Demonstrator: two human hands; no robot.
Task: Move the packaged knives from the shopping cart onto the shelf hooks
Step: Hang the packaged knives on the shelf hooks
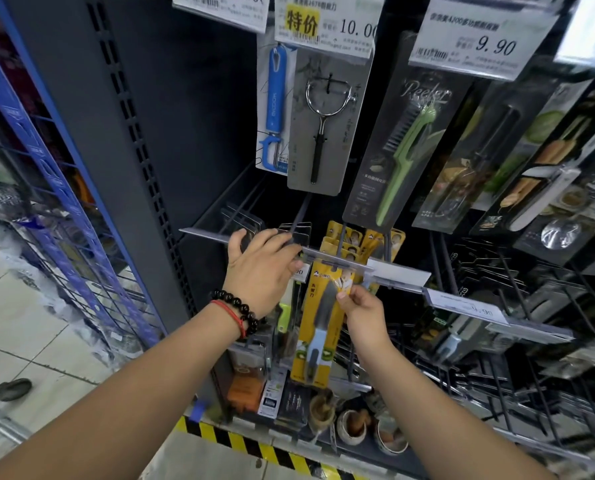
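The dark shelf wall (192, 109) carries many hooks with packaged peelers under price tags. Low on the floor edge stand small round bowls (353, 429), perhaps holding pestles (the view there is blurred). The yellow packaged knife (318, 327) hangs in front of a hook (341, 240) that already holds similar yellow packs (349, 239). The right hand (365, 313) pinches the knife pack at its upper edge. The left hand (263, 268), fingers loosely bent, rests on the clear label strip (309, 252).
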